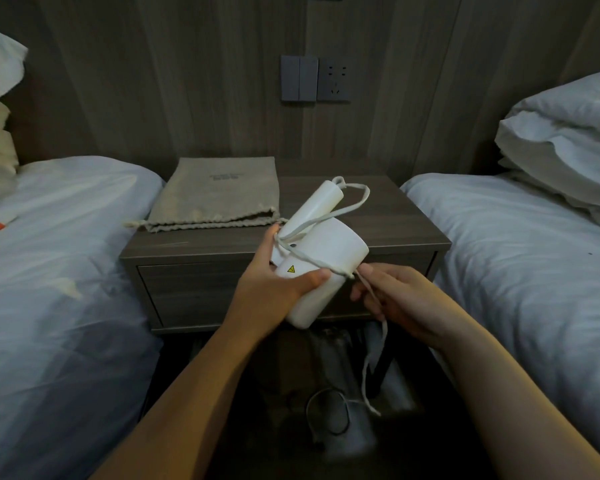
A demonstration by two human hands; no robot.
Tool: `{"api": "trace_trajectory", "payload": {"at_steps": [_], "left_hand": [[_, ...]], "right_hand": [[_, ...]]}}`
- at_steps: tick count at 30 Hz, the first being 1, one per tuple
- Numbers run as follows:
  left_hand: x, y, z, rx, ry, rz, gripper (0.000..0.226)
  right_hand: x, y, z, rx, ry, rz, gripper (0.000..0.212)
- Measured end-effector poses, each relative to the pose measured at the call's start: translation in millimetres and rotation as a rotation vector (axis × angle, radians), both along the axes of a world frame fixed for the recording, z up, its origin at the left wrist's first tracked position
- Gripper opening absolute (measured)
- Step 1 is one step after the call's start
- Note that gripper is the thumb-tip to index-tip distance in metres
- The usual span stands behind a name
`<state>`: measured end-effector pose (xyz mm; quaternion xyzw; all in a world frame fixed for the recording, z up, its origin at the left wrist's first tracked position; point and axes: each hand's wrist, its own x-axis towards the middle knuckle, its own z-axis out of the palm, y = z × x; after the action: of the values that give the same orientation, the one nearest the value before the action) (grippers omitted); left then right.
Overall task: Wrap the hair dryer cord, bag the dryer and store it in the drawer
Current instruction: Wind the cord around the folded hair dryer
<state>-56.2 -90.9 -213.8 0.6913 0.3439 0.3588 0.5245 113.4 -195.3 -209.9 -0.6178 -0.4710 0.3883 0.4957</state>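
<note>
A white hair dryer is held in front of the nightstand, its handle pointing up and away. My left hand grips the dryer's barrel, thumb across its front beside a yellow warning sticker. The white cord loops from the handle's end around the body. My right hand pinches the cord just right of the barrel, and the loose end hangs down toward the floor. A beige drawstring bag lies flat on the nightstand top, mouth toward me. The drawer in the nightstand front is closed.
The wooden nightstand stands between two beds with white bedding, pillows on the right one. Wall switches and a socket are above it. A dark cable lies on the floor below.
</note>
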Motion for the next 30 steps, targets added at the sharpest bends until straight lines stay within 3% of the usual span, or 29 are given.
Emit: {"api": "trace_trajectory", "payload": {"at_steps": [3,8,14,20,30], "left_hand": [[1,-5,-1,0.065,0.060,0.012,0.101],[2,-12,-5,0.236,0.196,0.016,0.116],[0,-13,-7,0.427,0.287,0.071,0.118],[0,-14,-7,0.525,0.349,0.091,0.113],[-2,-21,4,0.743,0.442,0.207,0.103]], "right_hand": [[-4,1,1,-0.054,-0.202,-0.059,0.033],[-2,2,-1,-0.148,-0.319,-0.091,0.019],[-11,4,-1,-0.188,-0.548,-0.124,0.040],[-18,4,3,-0.293,-0.633,-0.212,0.044],[-24,-1,16,-0.321,-0.731,-0.162,0.037]]}}
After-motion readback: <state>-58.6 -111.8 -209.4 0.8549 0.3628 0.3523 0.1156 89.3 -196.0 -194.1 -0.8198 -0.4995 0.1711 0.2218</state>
